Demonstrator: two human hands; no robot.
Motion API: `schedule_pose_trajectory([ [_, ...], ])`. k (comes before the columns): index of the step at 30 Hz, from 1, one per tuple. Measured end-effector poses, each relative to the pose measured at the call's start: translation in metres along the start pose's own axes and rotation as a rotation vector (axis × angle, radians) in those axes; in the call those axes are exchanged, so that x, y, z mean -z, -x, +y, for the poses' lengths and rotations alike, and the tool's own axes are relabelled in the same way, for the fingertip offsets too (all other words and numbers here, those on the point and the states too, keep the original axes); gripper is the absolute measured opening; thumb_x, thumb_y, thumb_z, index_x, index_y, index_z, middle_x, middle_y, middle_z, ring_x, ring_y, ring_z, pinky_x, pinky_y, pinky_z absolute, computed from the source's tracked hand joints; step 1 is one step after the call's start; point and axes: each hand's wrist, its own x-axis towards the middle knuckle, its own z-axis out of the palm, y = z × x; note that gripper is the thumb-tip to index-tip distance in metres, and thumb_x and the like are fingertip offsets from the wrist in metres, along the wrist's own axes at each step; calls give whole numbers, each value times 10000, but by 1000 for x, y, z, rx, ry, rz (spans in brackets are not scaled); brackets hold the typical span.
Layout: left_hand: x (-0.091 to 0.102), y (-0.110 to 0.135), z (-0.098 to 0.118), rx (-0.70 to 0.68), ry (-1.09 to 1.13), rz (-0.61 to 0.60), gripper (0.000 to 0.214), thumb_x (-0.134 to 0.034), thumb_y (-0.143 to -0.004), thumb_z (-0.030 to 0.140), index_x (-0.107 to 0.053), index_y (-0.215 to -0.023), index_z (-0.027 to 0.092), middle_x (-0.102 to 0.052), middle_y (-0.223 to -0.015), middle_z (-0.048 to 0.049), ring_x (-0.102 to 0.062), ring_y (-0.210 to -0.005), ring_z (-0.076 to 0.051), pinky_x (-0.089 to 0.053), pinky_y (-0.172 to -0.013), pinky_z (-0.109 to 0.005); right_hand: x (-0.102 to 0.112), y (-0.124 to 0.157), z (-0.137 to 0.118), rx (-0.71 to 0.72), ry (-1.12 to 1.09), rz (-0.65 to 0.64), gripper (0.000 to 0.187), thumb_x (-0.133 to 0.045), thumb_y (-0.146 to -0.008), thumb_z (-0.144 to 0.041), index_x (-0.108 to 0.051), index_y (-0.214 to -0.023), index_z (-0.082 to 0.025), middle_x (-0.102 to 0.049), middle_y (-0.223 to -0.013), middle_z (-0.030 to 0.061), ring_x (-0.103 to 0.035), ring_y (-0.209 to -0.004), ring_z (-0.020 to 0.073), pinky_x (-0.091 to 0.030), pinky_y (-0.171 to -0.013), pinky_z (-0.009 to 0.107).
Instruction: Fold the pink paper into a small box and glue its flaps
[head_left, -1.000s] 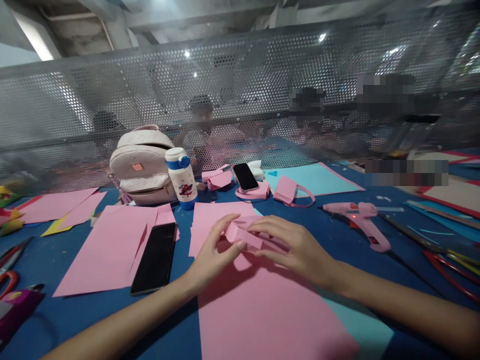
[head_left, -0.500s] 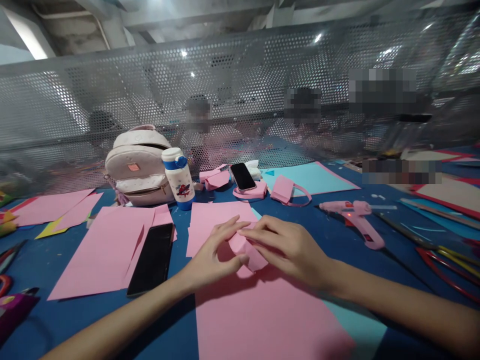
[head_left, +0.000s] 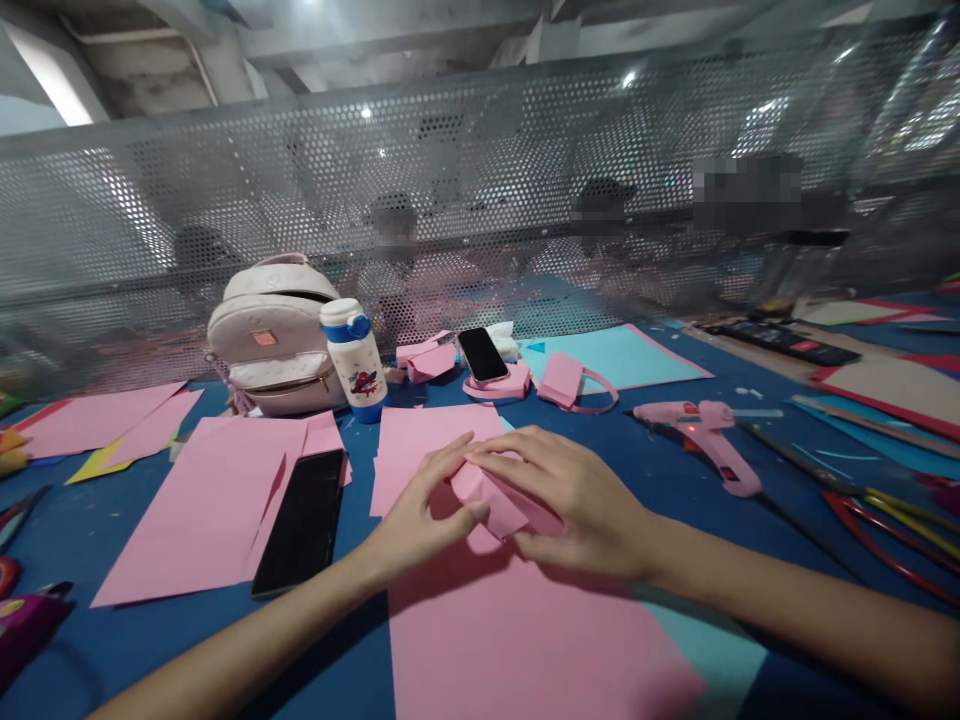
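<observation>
Between my two hands is a small folded pink paper piece (head_left: 491, 503), held just above a large pink sheet (head_left: 517, 640). My left hand (head_left: 431, 500) grips its left side, thumb at the near edge and fingers over the far edge. Across its top and right side lie the fingers of my right hand (head_left: 574, 495), with the thumb low at the near right. Part of the folded piece is hidden under that hand. Behind the hands stand a small pink paper bag (head_left: 561, 380) with a strap and other folded pink pieces (head_left: 431, 358).
Right of my hands lies a pink glue gun (head_left: 709, 435), its light lit, near red-handled scissors (head_left: 862, 530). A black phone (head_left: 300, 525) rests on pink sheets (head_left: 195, 510) at left. Behind stand a bottle (head_left: 356, 365), a backpack (head_left: 277, 330) and a perforated metal screen (head_left: 480, 220).
My right hand has spread over the folded piece, its thumb now lower at the near right. The piece has turned slightly and shows more of its near face. The view has shifted a little.
</observation>
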Motion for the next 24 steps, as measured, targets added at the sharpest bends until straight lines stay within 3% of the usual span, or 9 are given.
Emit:
schedule_pose_trajectory([
  [9,0,0,-1,-20,-49,-16,579,-655,-906,485,-514,-1442,319,-351,-1616,-57,-284,-1500,-310,-232,-1224,-502,2,-1,-3,-12,-74,-49,693,-692,-753,-188,-497,-1418,-173,-611,-1318,116,-544,-1206,261,-491,-999,430],
  [15,-2,2,1,-66,-61,-8,497,-576,-958,492,-528,-1428,336,-388,-1595,-48,-290,-1496,-288,-222,-1229,-500,0,-2,-3,-21,-81,16,390,-468,-965,-133,-607,-1319,-220,-661,-1156,104,-624,-1037,213,-551,-832,354],
  [19,-6,4,3,-93,-85,20,440,-502,-998,478,-546,-1411,335,-402,-1586,-39,-299,-1490,-273,-230,-1231,-486,-3,0,-3,-18,-76,44,378,-428,-995,-129,-634,-1300,-216,-661,-1049,94,-635,-906,184,-544,-730,298],
  [24,-7,4,5,-138,-142,23,423,-438,-1032,420,-524,-1426,295,-475,-1540,-50,-336,-1475,-251,-244,-1224,-491,-3,0,-5,-29,-106,41,368,-407,-1032,-177,-627,-1322,-230,-658,-1020,83,-637,-883,164,-538,-733,265],
])
